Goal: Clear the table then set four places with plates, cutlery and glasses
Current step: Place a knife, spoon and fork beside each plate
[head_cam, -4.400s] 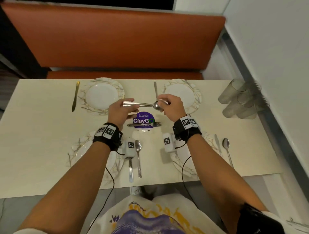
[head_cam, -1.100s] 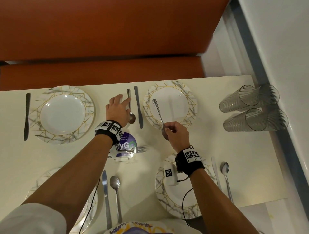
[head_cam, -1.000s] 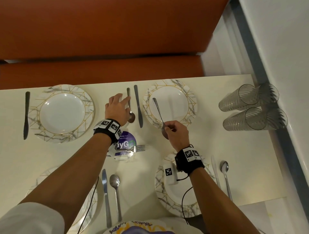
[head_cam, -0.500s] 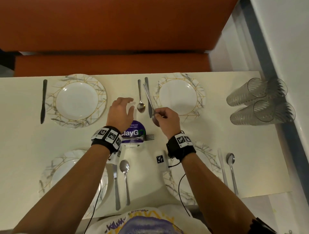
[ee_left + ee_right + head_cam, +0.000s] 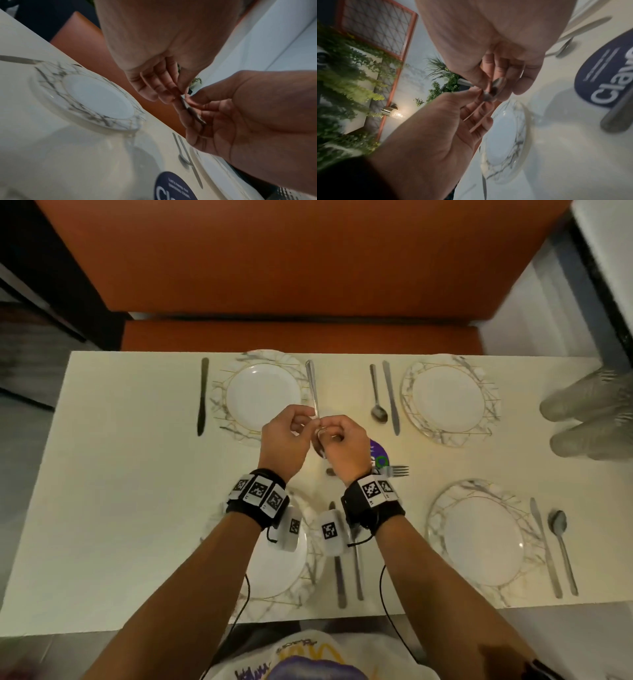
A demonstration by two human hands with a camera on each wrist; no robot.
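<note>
Both hands meet above the table between the two far plates and hold one silver spoon. My right hand grips its bowl end, and my left hand pinches the neck just beyond it. The handle points away from me, over the right rim of the far left plate. In the left wrist view the spoon lies across the right hand's fingers. In the right wrist view the bowl shows between the right hand's fingers. Plates stand at far right, near left and near right.
A knife lies left of the far left plate. A spoon and knife lie left of the far right plate. Cutlery pairs lie beside both near plates. A fork rests on a purple sticker. Glasses lie at the right edge.
My left hand left the spoon beside the far knife and came to the spoon in my right hand. The right hand carried that spoon leftwards from the far right plate.
</note>
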